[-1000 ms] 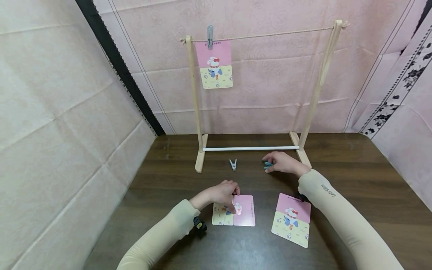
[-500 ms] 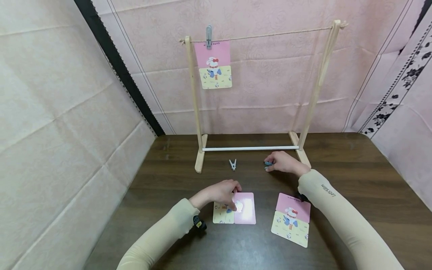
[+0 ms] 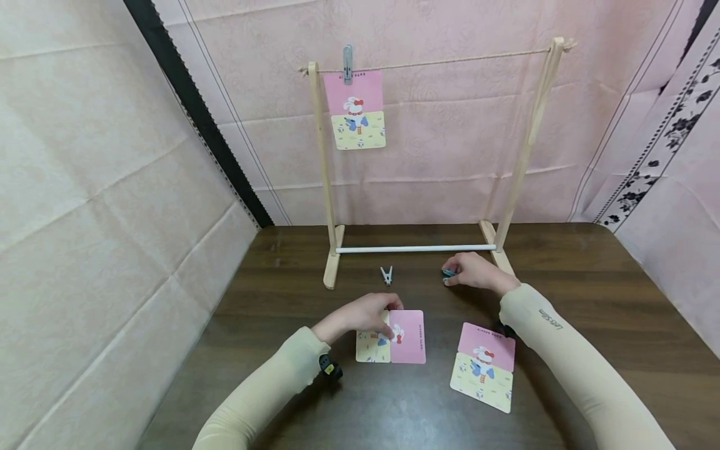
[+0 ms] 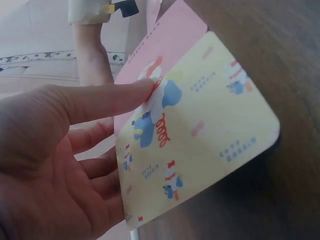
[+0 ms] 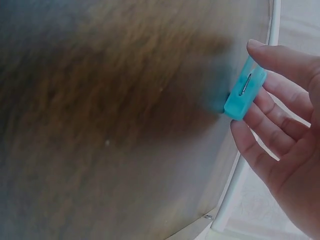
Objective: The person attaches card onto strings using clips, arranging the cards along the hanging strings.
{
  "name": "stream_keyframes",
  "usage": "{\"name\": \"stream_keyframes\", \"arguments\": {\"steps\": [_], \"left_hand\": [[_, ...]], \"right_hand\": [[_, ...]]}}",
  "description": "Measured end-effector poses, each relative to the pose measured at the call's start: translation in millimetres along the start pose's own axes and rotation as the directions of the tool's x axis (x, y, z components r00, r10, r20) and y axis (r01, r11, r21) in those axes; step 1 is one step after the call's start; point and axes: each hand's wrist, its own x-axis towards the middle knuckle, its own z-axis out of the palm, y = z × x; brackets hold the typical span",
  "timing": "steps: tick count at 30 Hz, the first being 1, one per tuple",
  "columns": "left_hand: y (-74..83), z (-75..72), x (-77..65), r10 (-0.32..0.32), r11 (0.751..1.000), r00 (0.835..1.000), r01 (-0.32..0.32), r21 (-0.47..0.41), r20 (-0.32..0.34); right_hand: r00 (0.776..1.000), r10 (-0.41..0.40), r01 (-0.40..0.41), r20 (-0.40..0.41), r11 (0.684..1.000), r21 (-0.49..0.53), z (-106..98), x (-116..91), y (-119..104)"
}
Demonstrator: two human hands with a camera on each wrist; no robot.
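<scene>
My left hand (image 3: 362,314) pinches a pink-and-yellow cartoon card (image 3: 408,337), thumb on its printed face and fingers behind it. In the left wrist view the card (image 4: 215,115) stands tilted above the table. Near the rack's right foot, my right hand (image 3: 475,273) holds a blue clothespin (image 5: 246,92) between thumb and fingers, close over the tabletop. A second card (image 3: 482,369) lies flat below the right forearm. Between the hands, farther back, lies a pale clothespin (image 3: 387,275).
Behind the hands stands a wooden rack (image 3: 326,162) with a white crossbar (image 3: 416,249) and a string (image 3: 450,60) across its top. A grey clothespin (image 3: 347,64) holds a third card (image 3: 355,125) at the string's left end. Pale cloth (image 3: 427,144) hangs behind the table.
My left hand has moved the card slightly away from me and up. The blue clothespin's arms, spread a second ago, are now closer together in my right hand, which has barely shifted.
</scene>
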Motion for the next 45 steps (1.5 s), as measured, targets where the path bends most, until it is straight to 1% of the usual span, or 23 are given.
{"name": "stream_keyframes", "arguments": {"steps": [5, 10, 16, 22, 29, 32, 38, 45], "left_hand": [[-1.5, -4.9, -1.5, 0.008, 1.0, 1.0, -0.009, -0.028, -0.012], [-2.8, -8.6, -3.2, 0.011, 0.999, 1.0, -0.012, -0.037, -0.028], [-4.9, -11.0, -1.1, 0.009, 0.999, 0.999, -0.011, -0.032, -0.052], [-3.1, -17.1, -0.9, 0.021, 0.999, 0.998, -0.023, -0.035, -0.068], [-6.2, -24.4, -2.4, 0.076, 0.996, 0.992, -0.079, -0.029, -0.098], [-6.7, -28.0, -2.9, 0.093, 0.995, 0.99, -0.098, -0.037, -0.108], [-6.6, -34.5, -3.2, 0.099, 0.991, 0.988, -0.108, -0.077, -0.117], [-4.1, -43.0, -2.4, 0.099, 0.986, 0.983, -0.118, -0.122, -0.154]], "right_hand": [[1.0, -0.007, 0.007, -0.011, 1.0, 0.004, 0, -1, 1], [0.999, 0.012, -0.009, -0.043, 0.998, 0.061, -1, -5, 2], [0.996, 0.043, -0.031, -0.084, 0.99, 0.138, -5, -13, 9], [0.994, 0.057, -0.036, -0.097, 0.979, 0.202, -9, -20, 16], [0.992, 0.06, -0.038, -0.107, 0.979, 0.202, -13, -26, 17], [0.991, 0.06, -0.034, -0.116, 0.975, 0.219, -14, -28, 18], [0.989, 0.033, 0.004, -0.142, 0.968, 0.249, -17, -32, 21], [0.988, 0.041, -0.003, -0.148, 0.969, 0.249, -18, -37, 22]]}}
